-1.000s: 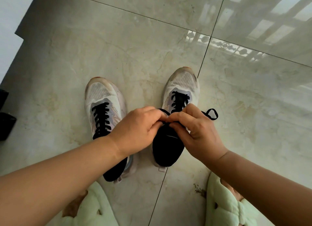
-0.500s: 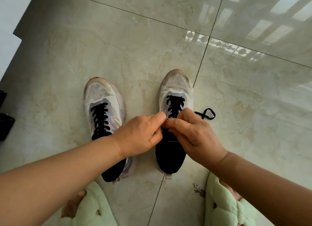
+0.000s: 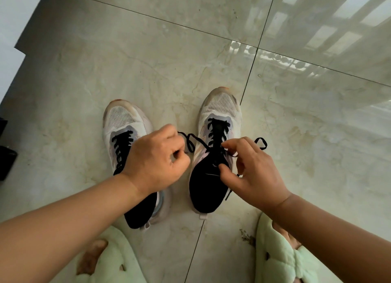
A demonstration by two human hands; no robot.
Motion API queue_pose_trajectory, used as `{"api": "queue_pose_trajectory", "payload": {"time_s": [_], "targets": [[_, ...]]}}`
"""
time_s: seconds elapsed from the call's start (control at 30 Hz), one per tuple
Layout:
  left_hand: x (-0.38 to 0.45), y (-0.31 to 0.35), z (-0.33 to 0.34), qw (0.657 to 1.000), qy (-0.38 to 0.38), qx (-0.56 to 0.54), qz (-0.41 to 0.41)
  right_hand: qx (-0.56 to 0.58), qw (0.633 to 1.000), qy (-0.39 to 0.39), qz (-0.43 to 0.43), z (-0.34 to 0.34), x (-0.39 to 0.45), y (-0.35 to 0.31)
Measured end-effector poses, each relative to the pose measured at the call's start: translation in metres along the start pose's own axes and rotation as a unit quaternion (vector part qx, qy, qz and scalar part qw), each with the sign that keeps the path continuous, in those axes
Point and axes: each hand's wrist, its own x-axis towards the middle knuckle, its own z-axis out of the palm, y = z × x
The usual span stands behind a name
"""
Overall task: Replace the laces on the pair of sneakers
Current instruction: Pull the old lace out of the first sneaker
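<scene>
black lace (image 3: pixel 197 142) stretched between hands, left (image 3: pixel 156 158) and right (image 3: pixel 251 168).

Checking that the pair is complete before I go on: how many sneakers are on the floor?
2. The left sneaker lies partly under the left hand; the right sneaker stands beside it, between both hands.

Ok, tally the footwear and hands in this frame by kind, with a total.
Sneakers: 2 (left one, right one)
Green slippers: 2 (left, right)
Hands: 2 (left, right)
Total: 6
</scene>
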Motion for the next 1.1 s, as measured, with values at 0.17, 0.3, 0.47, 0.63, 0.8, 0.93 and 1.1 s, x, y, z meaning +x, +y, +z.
{"api": "queue_pose_trajectory", "payload": {"time_s": [0.17,0.3,0.47,0.63,0.8,0.93,1.1], "targets": [[0.002,-0.001,-0.001,0.998,-0.029,0.059,-0.013,0.052,0.996,0.025,0.071,-0.001,0.001,0.001],[0.002,0.012,0.004,0.994,-0.075,0.033,0.079,0.086,0.99,0.01,0.112,0.0,0.007,0.005],[0.008,0.023,0.014,0.994,-0.103,-0.015,0.044,0.106,0.988,0.002,0.111,-0.003,0.013,0.004],[0.014,0.025,0.017,0.992,-0.115,-0.004,0.046,0.074,0.99,-0.028,0.113,-0.005,0.024,0.001],[0.015,0.026,0.02,0.993,-0.109,0.008,0.033,-0.031,0.995,-0.089,0.014,-0.014,0.039,0.001],[0.014,0.028,0.024,0.995,-0.098,0.02,0.027,-0.074,0.989,-0.094,-0.084,-0.021,0.045,0.006],[0.013,0.03,0.024,0.995,-0.094,0.034,0.029,0.158,0.982,-0.02,0.1,-0.011,0.035,-0.003]]}}
